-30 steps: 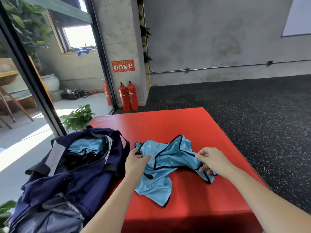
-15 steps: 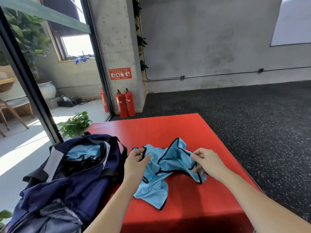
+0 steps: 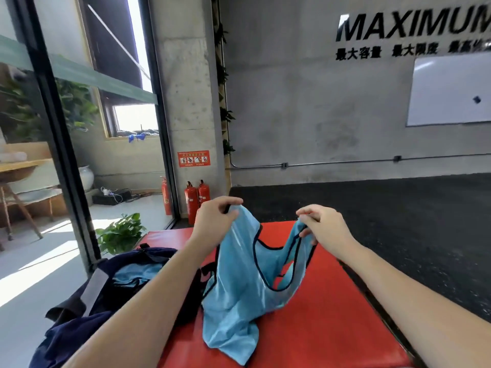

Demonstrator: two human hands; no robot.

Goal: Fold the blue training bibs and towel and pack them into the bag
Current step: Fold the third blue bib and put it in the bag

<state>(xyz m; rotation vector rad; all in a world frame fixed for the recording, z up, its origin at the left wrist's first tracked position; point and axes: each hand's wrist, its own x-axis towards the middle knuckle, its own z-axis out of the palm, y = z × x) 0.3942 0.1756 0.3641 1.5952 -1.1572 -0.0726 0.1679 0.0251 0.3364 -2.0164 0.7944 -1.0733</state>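
Flanking bag [image 3: 101, 296], fire extinguishers [image 3: 197, 199] behind

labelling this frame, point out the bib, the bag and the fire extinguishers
bib [image 3: 239, 288], head view, hanging front panel
bag [image 3: 125, 288], head view, open top
fire extinguishers [image 3: 191, 205], head view, left red cylinder's body

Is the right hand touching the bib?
Touching. The head view shows the right hand pinching the bib at one shoulder strap, holding it above the red mat.
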